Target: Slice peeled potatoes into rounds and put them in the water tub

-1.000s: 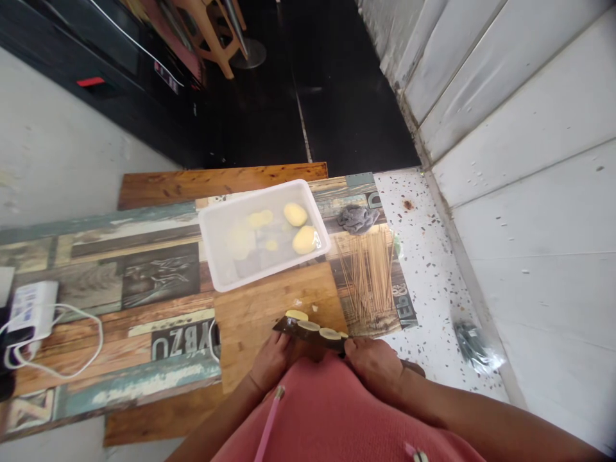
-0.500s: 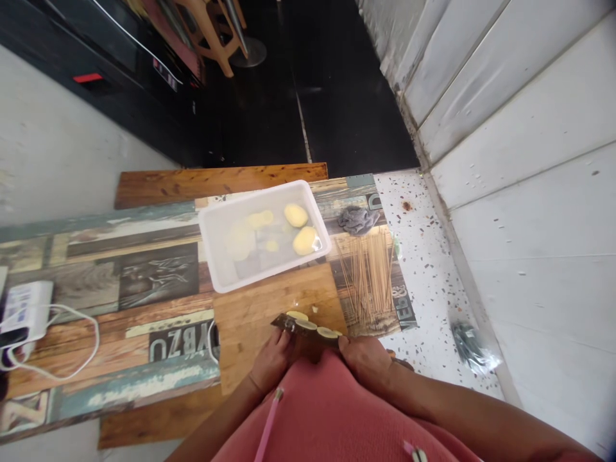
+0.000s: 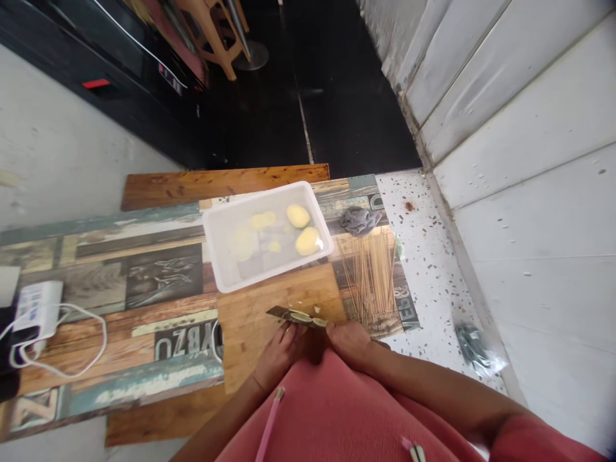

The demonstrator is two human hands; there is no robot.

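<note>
Against half a second ago, the knife [image 3: 276, 312] and the right hand [image 3: 347, 341] clasping its handle have shifted toward nine o'clock over the board [image 3: 240, 340], pale slices [image 3: 301, 317] on the blade. The left hand [image 3: 279, 353] has its fingers by the blade; I can't tell whether they hold anything. At twelve from the board sits a tub [image 3: 219, 273] of potatoes [image 3: 298, 216] in water; at two, sticks [image 3: 368, 276]. The patterned tabletop [image 3: 173, 308] runs toward nine; a white wall [image 3: 529, 199] stands at three.

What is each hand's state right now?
Right hand: closed, holding the kitchen knife.
Left hand: near the blade; whether it holds anything cannot be told.
</note>
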